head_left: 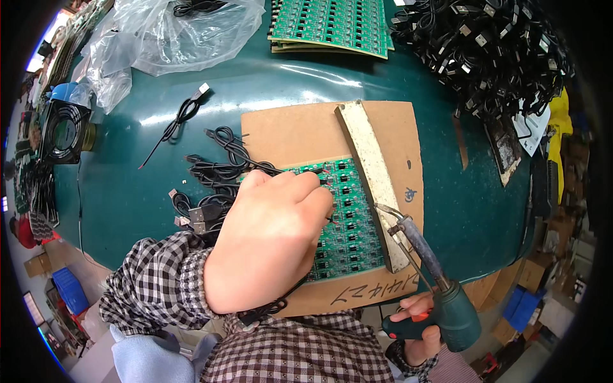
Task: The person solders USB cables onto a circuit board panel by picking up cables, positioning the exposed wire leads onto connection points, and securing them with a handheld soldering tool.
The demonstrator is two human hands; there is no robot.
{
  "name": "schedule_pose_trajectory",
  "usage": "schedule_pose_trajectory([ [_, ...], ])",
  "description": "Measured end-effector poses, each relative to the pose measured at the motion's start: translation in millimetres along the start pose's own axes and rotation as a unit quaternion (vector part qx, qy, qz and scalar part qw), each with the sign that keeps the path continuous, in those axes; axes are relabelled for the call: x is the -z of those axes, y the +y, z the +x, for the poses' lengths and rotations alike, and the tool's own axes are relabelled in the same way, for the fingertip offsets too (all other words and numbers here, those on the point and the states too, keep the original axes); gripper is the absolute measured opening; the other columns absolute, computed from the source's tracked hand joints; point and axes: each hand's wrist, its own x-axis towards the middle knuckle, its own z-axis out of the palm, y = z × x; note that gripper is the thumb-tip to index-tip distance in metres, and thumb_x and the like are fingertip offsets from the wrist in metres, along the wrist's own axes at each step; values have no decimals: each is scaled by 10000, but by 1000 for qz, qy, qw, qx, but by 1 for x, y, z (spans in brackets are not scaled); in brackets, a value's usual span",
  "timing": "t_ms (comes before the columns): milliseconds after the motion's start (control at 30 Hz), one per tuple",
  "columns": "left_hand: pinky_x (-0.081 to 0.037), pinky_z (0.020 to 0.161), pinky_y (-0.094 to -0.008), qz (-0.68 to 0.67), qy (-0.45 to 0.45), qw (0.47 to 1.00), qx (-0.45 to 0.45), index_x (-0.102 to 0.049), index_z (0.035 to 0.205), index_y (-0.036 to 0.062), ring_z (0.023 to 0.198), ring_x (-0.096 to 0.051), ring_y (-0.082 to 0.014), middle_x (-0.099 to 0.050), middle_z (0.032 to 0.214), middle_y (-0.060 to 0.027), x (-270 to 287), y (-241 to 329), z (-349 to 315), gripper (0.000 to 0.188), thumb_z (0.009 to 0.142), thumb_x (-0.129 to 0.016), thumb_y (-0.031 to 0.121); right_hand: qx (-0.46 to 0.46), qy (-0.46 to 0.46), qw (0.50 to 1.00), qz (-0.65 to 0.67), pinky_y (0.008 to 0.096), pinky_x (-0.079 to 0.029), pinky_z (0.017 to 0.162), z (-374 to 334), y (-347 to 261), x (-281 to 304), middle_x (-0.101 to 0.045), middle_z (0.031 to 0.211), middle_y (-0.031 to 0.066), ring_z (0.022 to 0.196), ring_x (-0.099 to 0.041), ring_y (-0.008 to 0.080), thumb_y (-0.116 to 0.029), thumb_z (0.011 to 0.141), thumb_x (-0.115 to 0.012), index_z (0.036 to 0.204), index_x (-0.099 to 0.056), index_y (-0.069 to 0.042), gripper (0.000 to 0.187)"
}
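My left hand (271, 233) is closed in a pinch over the green circuit board panel (348, 236), its fingertips mostly hidden beneath it. A thin red wire end shows by the fingers, and a black cable (271, 309) runs out from under the hand toward my lap. Several black USB cables (214, 169) lie bunched left of the panel, some with ends on its upper edge. At the lower right, my right hand (418, 319) grips a green-handled soldering gun (454, 316). The gun's bent tip is near a worn whitish bar (370, 172) lying along the panel's right side.
Brown cardboard (287, 134) lies under the panel. A single USB cable (185, 115) rests at left, near a black fan (67, 131). At the back are a clear plastic bag (185, 41), stacked green panels (332, 25) and a large heap of black USB cables (485, 57).
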Motion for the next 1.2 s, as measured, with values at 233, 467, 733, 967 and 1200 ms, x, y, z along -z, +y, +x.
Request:
schedule_pose_trajectory([
  [233, -333, 616, -333, -25, 38, 999, 8, -574, 752, 94, 654, -522, -207, -511, 687, -19, -4, 4, 0, 173, 646, -685, 14, -17, 30, 999, -2, 353, -597, 628, -10, 3, 1, -565, 952, 189, 821, -631, 289, -400, 863, -600, 1181, -400, 125, 645],
  [467, -322, 606, -326, -24, 49, 998, 13, -553, 724, 102, 602, -510, -189, -500, 647, -2, -8, 5, 0, 165, 653, -676, 18, -84, 7, 996, -16, 372, -571, 684, -15, -1, 4, -573, 922, 221, 721, -654, 292, -444, 813, -655, 984, -514, 93, 581],
  [733, -319, 602, -334, -7, 70, 997, 8, -543, 716, 101, 605, -501, -203, -497, 643, -11, -12, 5, -1, 170, 643, -674, 21, -118, 23, 992, -30, 369, -570, 675, -23, -1, 3, -568, 928, 217, 725, -656, 286, -458, 792, -668, 936, -530, 65, 560],
  [967, -319, 597, -337, -14, 57, 998, 12, -543, 712, 102, 609, -504, -208, -496, 644, -13, -10, 4, 1, 168, 640, -670, 19, -156, 5, 988, -14, 356, -574, 668, -25, -2, 7, -572, 928, 189, 761, -656, 273, -446, 800, -679, 944, -534, 45, 531],
  [1200, -326, 602, -331, -22, 42, 999, 10, -549, 729, 109, 613, -514, -200, -503, 656, -4, -9, 3, 2, 169, 641, -662, 20, -107, 4, 993, -39, 347, -570, 661, -22, 0, -4, -581, 871, 163, 744, -648, 255, -453, 811, -670, 916, -541, 37, 517],
])
